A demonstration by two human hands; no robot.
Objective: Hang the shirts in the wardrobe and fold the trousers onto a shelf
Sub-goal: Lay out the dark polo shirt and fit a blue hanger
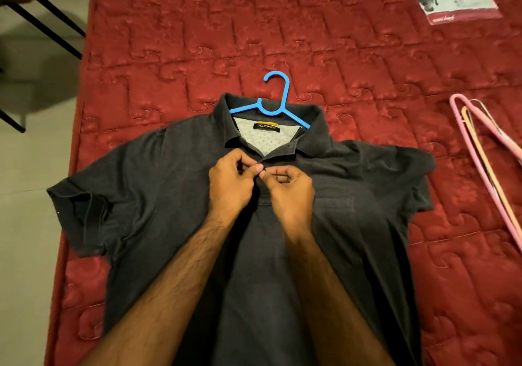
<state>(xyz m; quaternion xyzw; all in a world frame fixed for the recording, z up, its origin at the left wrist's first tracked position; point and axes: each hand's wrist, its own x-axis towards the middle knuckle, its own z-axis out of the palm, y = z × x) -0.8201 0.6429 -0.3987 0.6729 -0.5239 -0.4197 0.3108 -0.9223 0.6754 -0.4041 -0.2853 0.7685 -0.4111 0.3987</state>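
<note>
My left hand (pixel 230 180) pinches the placket of the dark polo shirt (pixel 158 196), which lies flat on the red mattress (pixel 367 63). Touching it, my right hand (pixel 288 187) pinches the same placket. Beyond both, the blue hanger (pixel 278 97) sits in the collar; far right lie pink hangers (pixel 480 150).

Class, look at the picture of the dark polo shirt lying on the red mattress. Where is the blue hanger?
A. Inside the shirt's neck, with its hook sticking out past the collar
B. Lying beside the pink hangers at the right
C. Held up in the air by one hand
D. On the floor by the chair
A: the blue hanger sits inside the collar of the polo shirt, its hook lying on the mattress.
</note>
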